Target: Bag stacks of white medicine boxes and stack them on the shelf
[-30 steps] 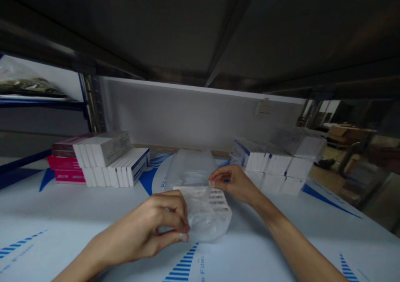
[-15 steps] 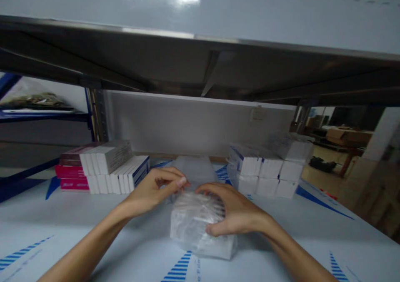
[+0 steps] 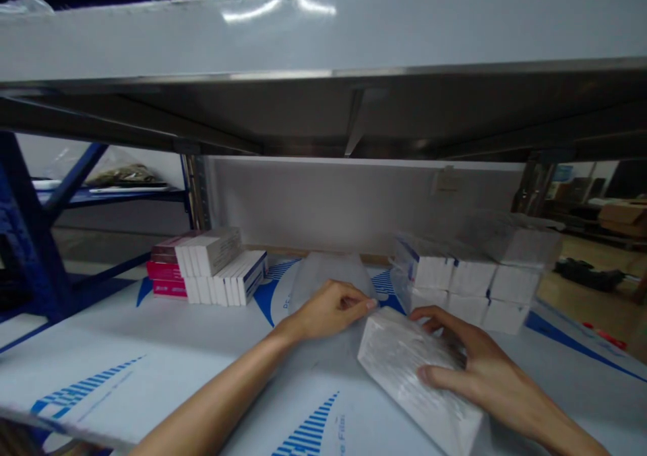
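Note:
A white block-shaped pack in clear plastic wrap (image 3: 404,368) lies slantwise on the shelf, its near end toward the lower right. My right hand (image 3: 470,368) grips it from the right, thumb on top and fingers over the far side. At the pack's far left corner, my left hand (image 3: 331,311) is closed in a pinch. Whatever thin material is between its fingertips is too small to tell. Behind the left hand a flat, clear plastic bag (image 3: 328,267) lies on the film-covered shelf (image 3: 212,362).
White boxes (image 3: 217,261) and pink boxes (image 3: 169,277) are stacked at the back left. Several plastic-wrapped white packs (image 3: 470,274) stand in a pile at the right. An upper shelf (image 3: 313,42) hangs low overhead. A blue rack (image 3: 30,227) stands at the left.
The wrapped pack has turned and shifted right and nearer, with my right hand on it. My left hand has also moved right, still pinched. The camera view has swung a little left.

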### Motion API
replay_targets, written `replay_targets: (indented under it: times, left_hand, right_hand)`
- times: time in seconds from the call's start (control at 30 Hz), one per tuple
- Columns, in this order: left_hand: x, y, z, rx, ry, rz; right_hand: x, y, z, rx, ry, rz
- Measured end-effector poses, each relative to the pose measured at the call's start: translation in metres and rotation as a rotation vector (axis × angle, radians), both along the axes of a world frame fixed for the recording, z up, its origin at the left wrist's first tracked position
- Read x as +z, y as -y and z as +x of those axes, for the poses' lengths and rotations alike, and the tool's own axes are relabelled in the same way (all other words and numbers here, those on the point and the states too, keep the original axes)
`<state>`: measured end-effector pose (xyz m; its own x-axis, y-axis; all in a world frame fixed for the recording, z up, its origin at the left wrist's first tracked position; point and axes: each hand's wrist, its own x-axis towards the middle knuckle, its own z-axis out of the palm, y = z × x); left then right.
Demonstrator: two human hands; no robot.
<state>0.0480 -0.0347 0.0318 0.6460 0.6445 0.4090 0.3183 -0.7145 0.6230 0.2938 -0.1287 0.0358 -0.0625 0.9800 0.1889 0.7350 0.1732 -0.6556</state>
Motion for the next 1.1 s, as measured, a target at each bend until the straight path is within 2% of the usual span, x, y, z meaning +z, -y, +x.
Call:
replay_targets:
  times: [0.17,0.33,0.43,0.53,0.63,0.73,0.83,0.93,1.1]
  left_hand:
    - [-0.009,-0.001,0.003,-0.007,-0.041,-0.022]
    - [-0.008,-0.012,0.016,0.013,-0.037,-0.040]
    - [-0.002,-0.023,0.032,0.154,0.051,-0.035]
    - [0.005,-0.031,0.053,0.279,0.138,-0.020]
    - [0.012,-0.034,0.075,0.349,0.176,0.079]
    - [0.018,-0.036,0.097,0.415,0.134,0.254]
    - [0.022,-0.040,0.120,0.452,0.072,0.397]
    - [0.026,-0.051,0.135,0.490,0.070,0.390]
    - [0.030,-0.069,0.146,0.567,0.110,0.376]
  right_hand:
    - [-0.003,-0.003,0.003,-0.044,-0.005,0.074]
    - [0.012,-0.005,0.010,-0.115,-0.025,0.071]
    - [0.032,-0.013,0.023,-0.153,-0.027,0.103]
    - [0.057,-0.026,0.039,-0.218,0.016,0.215]
    - [0.085,-0.039,0.051,-0.302,0.088,0.328]
    - [0.115,-0.052,0.056,-0.376,0.102,0.268]
    - [0.140,-0.065,0.058,-0.394,0.136,0.173]
    - [0.154,-0.078,0.062,-0.401,0.241,0.196]
    - [0.165,-0.090,0.079,-0.230,0.218,0.238]
